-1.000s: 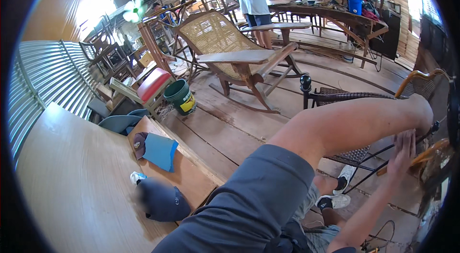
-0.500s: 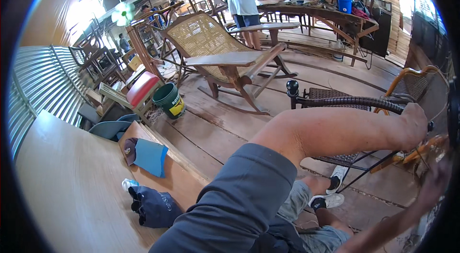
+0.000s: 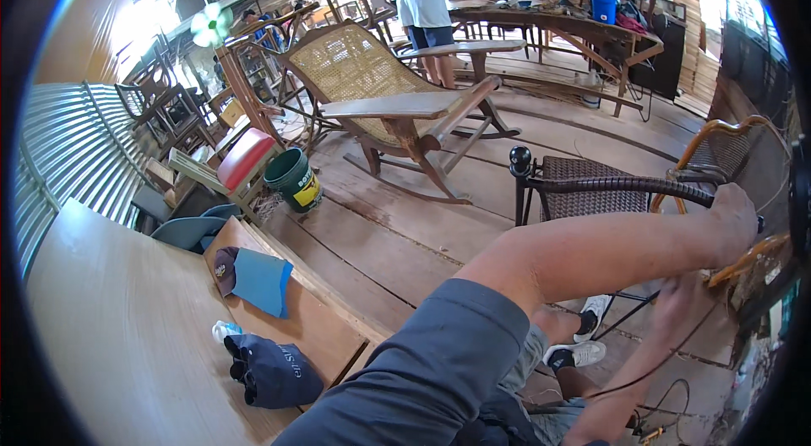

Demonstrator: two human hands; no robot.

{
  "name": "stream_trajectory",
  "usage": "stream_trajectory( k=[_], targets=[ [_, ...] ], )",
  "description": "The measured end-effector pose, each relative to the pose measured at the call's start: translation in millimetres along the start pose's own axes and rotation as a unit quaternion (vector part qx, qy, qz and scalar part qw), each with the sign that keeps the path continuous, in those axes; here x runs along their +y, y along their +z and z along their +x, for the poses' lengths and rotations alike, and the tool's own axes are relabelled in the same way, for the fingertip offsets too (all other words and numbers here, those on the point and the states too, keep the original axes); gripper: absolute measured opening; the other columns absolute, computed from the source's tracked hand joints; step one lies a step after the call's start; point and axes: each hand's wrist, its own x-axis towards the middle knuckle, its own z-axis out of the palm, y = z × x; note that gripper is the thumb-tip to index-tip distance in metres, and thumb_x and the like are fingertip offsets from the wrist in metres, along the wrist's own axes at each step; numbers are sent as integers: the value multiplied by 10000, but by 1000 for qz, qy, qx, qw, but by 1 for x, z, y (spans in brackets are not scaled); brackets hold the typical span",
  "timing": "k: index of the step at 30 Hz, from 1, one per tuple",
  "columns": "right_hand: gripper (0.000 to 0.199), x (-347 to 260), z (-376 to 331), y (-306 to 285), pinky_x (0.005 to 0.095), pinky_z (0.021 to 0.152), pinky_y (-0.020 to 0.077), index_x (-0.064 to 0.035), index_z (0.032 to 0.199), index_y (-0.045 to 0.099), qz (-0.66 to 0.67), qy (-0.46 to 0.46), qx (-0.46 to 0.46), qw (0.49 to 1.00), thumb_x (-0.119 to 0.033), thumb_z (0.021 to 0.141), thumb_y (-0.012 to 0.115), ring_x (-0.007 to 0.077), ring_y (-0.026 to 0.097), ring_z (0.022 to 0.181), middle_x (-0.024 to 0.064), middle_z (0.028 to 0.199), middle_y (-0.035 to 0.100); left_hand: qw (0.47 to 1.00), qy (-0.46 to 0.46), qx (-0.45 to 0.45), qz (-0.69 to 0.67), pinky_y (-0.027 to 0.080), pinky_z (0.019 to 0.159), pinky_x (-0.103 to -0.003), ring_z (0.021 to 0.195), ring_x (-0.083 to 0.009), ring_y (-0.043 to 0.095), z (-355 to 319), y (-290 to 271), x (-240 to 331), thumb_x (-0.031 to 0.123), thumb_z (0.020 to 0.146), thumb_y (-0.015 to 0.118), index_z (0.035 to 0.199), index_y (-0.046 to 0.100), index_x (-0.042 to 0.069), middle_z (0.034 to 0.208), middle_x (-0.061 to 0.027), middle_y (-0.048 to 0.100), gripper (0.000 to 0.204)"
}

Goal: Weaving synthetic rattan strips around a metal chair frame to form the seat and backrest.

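The left hand [image 3: 733, 218] grips the dark woven chair [image 3: 591, 193]; the blurry right hand [image 3: 676, 311] is unclear. A yellow-labelled green bucket [image 3: 293, 179] stands far off.

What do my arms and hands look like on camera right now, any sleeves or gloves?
Only the right hand and its forearm show, motion-blurred. Both are bare: no sleeve, no glove, and no watch or ring that I can make out. The left hand is out of view.

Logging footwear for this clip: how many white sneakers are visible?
2: one white sneaker under the raised bare leg, the other white sneaker just below it on the plank floor; both partly hidden.
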Motion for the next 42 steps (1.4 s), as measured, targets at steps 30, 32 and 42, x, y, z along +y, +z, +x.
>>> stream_trajectory(
  k=[30, 32, 42],
  targets=[
    [272, -1, 119, -146, 271, 582, 450, -26, 1026, 576, -96, 31, -19, 995, -257, 893, 520, 123, 577, 698, 40, 886, 621, 981, 107, 165, 3, 522, 649, -353, 842, -249, 652, -22, -3, -3, 134, 735, 581, 863, 694, 54, 867, -124, 669, 189],
    [293, -15, 204, -112, 298, 729, 472, -11, 1043, 567, -369, 91, -157, 912, -252, 884, 516, 211, 613, 822, 112, 971, 630, 962, 110, 251, 15, 519, 655, -358, 856, -246, 650, -28, 5, -8, 133, 750, 574, 903, 692, 64, 891, -114, 669, 206],
    [241, 21, 55, -28, 252, 749, 463, -15, 1066, 569, 348, 189, 120, 910, -160, 879, 518, 122, 554, 881, 38, 914, 583, 997, -21, -66, 17, 482, 750, -288, 964, -182, 624, 3, -17, -13, 273, 682, 711, 1001, 683, 132, 1028, -56, 657, 350]
  ],
)
